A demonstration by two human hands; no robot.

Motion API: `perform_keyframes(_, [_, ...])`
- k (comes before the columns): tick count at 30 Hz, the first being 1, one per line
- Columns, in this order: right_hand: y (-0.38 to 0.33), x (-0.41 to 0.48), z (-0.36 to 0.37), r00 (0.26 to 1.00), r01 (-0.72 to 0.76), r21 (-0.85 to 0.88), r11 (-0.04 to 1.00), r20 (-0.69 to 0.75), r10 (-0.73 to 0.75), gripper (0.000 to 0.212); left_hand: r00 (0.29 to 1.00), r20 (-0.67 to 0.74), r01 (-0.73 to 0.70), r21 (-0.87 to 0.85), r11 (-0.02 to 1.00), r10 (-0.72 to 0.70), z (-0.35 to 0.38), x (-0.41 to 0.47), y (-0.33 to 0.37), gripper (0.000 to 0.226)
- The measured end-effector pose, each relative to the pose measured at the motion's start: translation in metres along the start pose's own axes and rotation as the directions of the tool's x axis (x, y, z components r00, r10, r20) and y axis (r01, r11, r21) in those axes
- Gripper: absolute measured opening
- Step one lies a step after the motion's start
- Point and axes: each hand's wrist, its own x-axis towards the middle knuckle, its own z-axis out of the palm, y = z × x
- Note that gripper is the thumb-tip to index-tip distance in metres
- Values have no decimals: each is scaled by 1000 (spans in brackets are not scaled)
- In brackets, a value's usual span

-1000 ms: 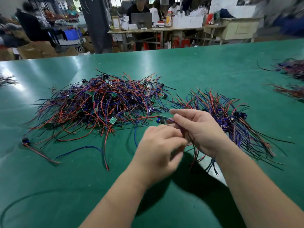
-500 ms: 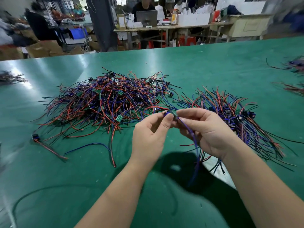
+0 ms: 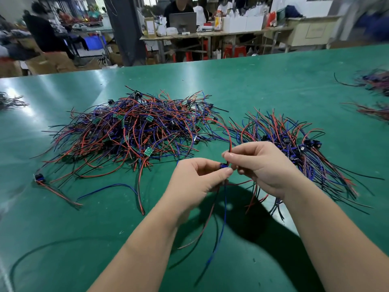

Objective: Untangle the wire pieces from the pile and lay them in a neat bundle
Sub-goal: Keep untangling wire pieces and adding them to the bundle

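Observation:
A tangled pile of red, blue and black wire pieces (image 3: 134,131) with small green boards lies on the green table (image 3: 263,85). To its right lies a rougher bundle of wire pieces (image 3: 294,140). My left hand (image 3: 195,182) pinches a small blue connector (image 3: 224,166) of one wire piece, whose red, blue and black wires (image 3: 222,224) hang down below it. My right hand (image 3: 263,165) pinches a red wire (image 3: 228,133) that arcs up toward the pile, just above the connector. The two hands almost touch.
A single wire piece with a blue connector (image 3: 40,178) lies at the left, and a loose blue wire (image 3: 109,187) near it. More wire heaps (image 3: 374,81) lie at the far right edge. Beyond the table, people sit at desks (image 3: 210,32).
My hands have lifted the wire piece free of the pile's edge. The left hand now holds its connector and the loose ends hang lower; the right hand has shifted onto a red wire.

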Motion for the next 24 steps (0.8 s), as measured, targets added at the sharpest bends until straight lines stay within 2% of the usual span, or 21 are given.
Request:
perform_keyframes(3, [-8, 3, -13, 992, -24, 168, 986, -122, 45, 3, 993, 103, 53, 49, 997, -58, -5, -2, 1, 8])
perform_keyframes(7, [-17, 6, -40, 931, 12, 367, 930, -343, 123, 3, 939, 293, 130, 180, 975, -179, 2, -10, -1, 9])
perform_keyframes(12, [-11, 13, -35, 898, 43, 493, 869, -400, 182, 13, 888, 412, 158, 142, 977, -204, -3, -13, 5, 9])
perform_keyframes(16, [-14, 16, -49, 878, 171, 631, 757, -446, 173, 19, 809, 538, 81, 298, 951, -238, -13, -15, 9, 17])
perform_keyframes(18, [-14, 18, -54, 872, 177, 624, 761, -458, 173, 20, 831, 529, 80, 194, 978, -172, -11, -15, 12, 14])
perform_keyframes(20, [-11, 19, -52, 881, 103, 573, 813, -432, 193, 18, 876, 476, 93, -23, 995, -71, -10, -14, 15, 13])
perform_keyframes(22, [-9, 16, -43, 933, -15, 447, 894, -315, 173, 11, 913, 407, 142, -288, 947, -14, -10, -12, 20, 22])
perform_keyframes(24, [-7, 10, -33, 987, -76, 269, 960, -119, 111, 10, 949, 315, 143, -506, 850, 28, -9, -9, 22, 33])
